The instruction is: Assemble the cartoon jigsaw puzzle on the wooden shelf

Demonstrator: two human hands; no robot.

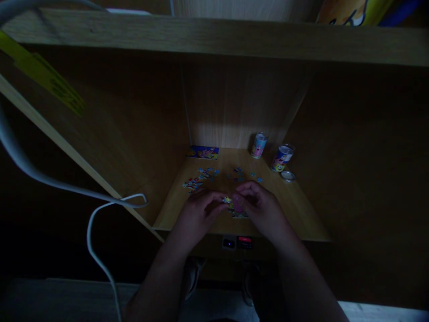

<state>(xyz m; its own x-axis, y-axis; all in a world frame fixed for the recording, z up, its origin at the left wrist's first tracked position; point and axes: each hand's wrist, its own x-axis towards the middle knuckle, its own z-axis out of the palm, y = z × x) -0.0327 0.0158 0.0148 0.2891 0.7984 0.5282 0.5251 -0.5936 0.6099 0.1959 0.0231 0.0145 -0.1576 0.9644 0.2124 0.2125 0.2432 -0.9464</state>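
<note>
Looked like piece-fitting, mid-frame: left hand (pixel 200 208) pinched yellow puzzle piece (pixel 227 200); right hand (pixel 260 205) grip too dark to tell; next called for aligning.

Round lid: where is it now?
Head view, right of centre: the round lid lies on the wooden shelf, just in front of the nearer can, beyond the right hand.
</note>
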